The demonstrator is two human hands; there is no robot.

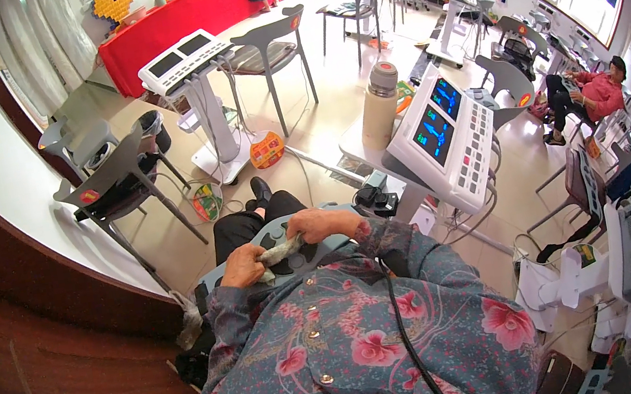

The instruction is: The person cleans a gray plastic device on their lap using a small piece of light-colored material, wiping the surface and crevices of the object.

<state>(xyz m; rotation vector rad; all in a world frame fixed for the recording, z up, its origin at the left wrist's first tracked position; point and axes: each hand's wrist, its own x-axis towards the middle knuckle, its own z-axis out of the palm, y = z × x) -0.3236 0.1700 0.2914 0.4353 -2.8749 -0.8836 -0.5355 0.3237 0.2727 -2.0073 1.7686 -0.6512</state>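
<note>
A pale twisted cloth [282, 252] is stretched between my two hands above my lap. Its left end is pinched in my left hand [243, 266], while my right hand [317, 224] grips the other end. Beneath them, across my thighs, lies a grey-blue plastic board [307, 260] with dark shapes on its surface; my hands hide part of it. To the right, a white console [443, 143] with two lit screens and rows of buttons stands on a pedestal. A cream thermos flask [380, 106] is upright beside it, and small black devices [376, 199] sit below.
Grey chairs [108, 180] stand to the left and ahead. Another console [186, 63] stands in front on a wheeled base, cables trailing on the floor. A brown wooden panel [71, 372] is close on my left. Seated people [593, 94] are further off, near a red-draped table [189, 22] and windows.
</note>
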